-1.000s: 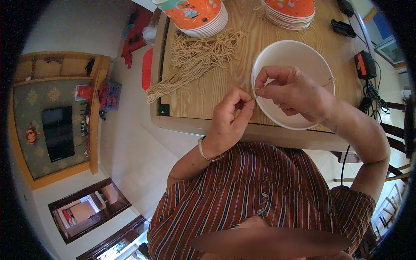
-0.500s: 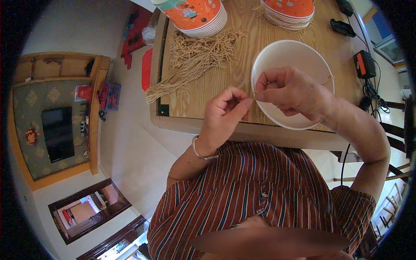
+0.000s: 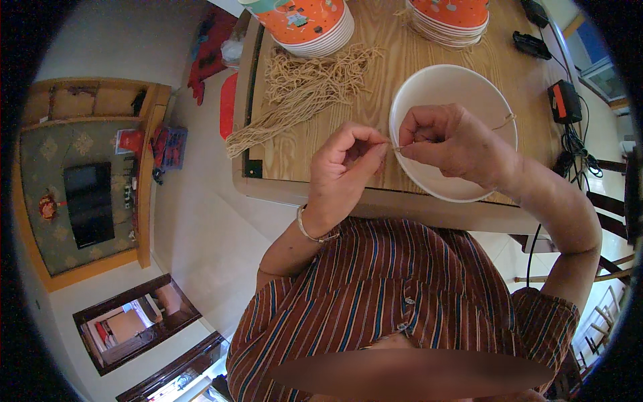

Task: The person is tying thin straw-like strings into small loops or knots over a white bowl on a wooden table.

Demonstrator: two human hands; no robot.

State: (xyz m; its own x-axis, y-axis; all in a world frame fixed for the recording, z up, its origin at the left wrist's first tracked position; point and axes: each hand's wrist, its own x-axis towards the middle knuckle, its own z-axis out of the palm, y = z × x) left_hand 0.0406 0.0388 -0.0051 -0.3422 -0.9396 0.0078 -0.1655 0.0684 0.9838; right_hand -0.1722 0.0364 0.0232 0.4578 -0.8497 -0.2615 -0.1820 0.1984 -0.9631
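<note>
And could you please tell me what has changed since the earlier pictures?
The left hand has shifted leftward and slightly away from the body; nothing was clearly taken up or let go. The right hand, white bucket, string bundle and stacked orange tubs stayed nearly in place.

Pale floor (image 3: pixel 194 201), patterned wall panel (image 3: pixel 47 167), black television (image 3: pixel 89 204), dark-framed opening (image 3: pixel 137 325), window at right (image 3: pixel 605 75)

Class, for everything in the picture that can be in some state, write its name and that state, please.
Left hand: pinched, apparently on a thin strand
Right hand: pinched, apparently on it too
White-lined tub: uncovered, twine end at its right rim
Twine bundle: tangled at one end, straighter at the other
Orange tubs: nested in two stacks
Black cable: bunched
Television: screen dark
</note>
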